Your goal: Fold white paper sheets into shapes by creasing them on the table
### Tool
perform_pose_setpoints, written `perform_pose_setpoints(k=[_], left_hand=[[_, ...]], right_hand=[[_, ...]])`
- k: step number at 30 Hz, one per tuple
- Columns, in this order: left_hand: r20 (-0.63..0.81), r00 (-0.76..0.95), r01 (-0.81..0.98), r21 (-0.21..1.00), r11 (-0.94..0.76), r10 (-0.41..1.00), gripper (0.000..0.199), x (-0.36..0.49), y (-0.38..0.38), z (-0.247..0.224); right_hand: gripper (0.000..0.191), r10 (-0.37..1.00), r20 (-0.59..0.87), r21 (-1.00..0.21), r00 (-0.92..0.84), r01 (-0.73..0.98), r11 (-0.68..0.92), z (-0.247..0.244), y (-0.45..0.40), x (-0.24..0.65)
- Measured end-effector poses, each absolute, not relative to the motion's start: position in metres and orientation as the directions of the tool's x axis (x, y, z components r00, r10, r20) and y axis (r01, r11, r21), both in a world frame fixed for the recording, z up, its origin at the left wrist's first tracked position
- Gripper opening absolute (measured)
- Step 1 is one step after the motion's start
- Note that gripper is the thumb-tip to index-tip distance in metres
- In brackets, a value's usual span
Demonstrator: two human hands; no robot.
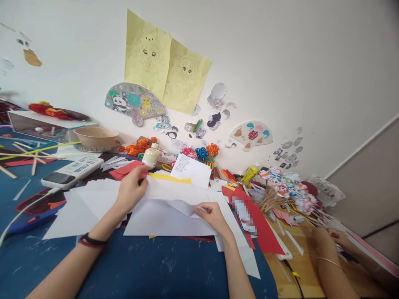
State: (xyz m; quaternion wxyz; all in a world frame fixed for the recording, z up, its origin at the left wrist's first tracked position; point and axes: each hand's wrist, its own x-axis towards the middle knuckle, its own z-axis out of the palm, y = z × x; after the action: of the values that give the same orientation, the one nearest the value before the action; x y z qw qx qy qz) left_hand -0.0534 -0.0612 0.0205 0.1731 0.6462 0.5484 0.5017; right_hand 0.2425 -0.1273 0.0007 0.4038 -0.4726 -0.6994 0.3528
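A white sheet of paper (165, 220) lies in front of me, its far edge lifted and curling over. My right hand (215, 216) is closed on the right end of that raised edge, pinching it between thumb and fingers. My left hand (133, 187) hovers over the sheet's left side, beside red paper (120, 171). Its fingers are curled together, and what they hold, if anything, is hidden. More white sheets (84, 203) lie under and around the hands. Behind them a small printed card (191, 171) leans upright next to a yellow strip (171, 178).
A cream bottle (151, 156), a beige bowl (96, 138) and pipe-cleaner flowers (202, 153) stand along the wall. A white power strip (73, 172) lies left. On the right are red paper (257, 211), a blurred phone (245, 216), paper flowers (288, 187) and another person's hands (324, 241).
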Motion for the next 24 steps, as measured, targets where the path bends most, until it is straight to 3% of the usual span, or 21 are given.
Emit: perform_pose_setpoints(k=[2, 4, 6, 8, 9, 13, 15, 20, 24], left_hand=[[0.570, -0.119, 0.487, 0.747, -0.452, 0.813, 0.037, -0.058, -0.075, 0.035], [0.581, 0.041, 0.410, 0.732, -0.544, 0.813, 0.037, -0.063, -0.090, 0.043], [0.489, 0.282, 0.333, 0.757, -0.562, 0.825, 0.052, -0.068, -0.101, 0.043], [0.359, 0.383, 0.327, 0.809, -0.488, 0.851, 0.068, -0.070, -0.106, 0.036], [0.305, 0.405, 0.349, 0.819, -0.454, 0.862, 0.067, -0.071, -0.107, 0.031], [0.232, 0.516, 0.417, 0.773, -0.478, 0.825, 0.031, -0.069, -0.106, 0.019], [0.237, 0.569, 0.379, 0.775, -0.507, 0.787, 0.030, -0.067, -0.106, 0.019], [0.297, 0.565, 0.297, 0.797, -0.526, 0.770, 0.032, -0.071, -0.107, 0.023], [0.385, 0.632, 0.203, 0.755, -0.623, 0.672, 0.034, -0.075, -0.104, 0.018]], right_hand=[[0.031, 0.941, 0.250, -0.863, -0.227, 0.389, 0.323, 0.001, -0.128, 0.242], [0.031, 0.936, 0.276, -0.841, -0.217, 0.418, 0.344, 0.003, -0.128, 0.242], [0.030, 0.930, 0.309, -0.810, -0.198, 0.458, 0.366, 0.004, -0.128, 0.241], [0.026, 0.926, 0.329, -0.797, -0.184, 0.472, 0.377, 0.004, -0.128, 0.241], [0.024, 0.926, 0.324, -0.804, -0.191, 0.461, 0.376, 0.004, -0.127, 0.242], [0.021, 0.933, 0.265, -0.884, -0.245, 0.325, 0.337, 0.006, -0.127, 0.248], [0.023, 0.930, 0.253, -0.919, -0.268, 0.233, 0.317, 0.009, -0.127, 0.252], [0.060, 0.869, 0.262, -0.951, -0.421, 0.041, 0.306, 0.021, -0.134, 0.255], [0.053, 0.832, 0.333, -0.928, -0.443, 0.000, 0.372, 0.027, -0.140, 0.258]])
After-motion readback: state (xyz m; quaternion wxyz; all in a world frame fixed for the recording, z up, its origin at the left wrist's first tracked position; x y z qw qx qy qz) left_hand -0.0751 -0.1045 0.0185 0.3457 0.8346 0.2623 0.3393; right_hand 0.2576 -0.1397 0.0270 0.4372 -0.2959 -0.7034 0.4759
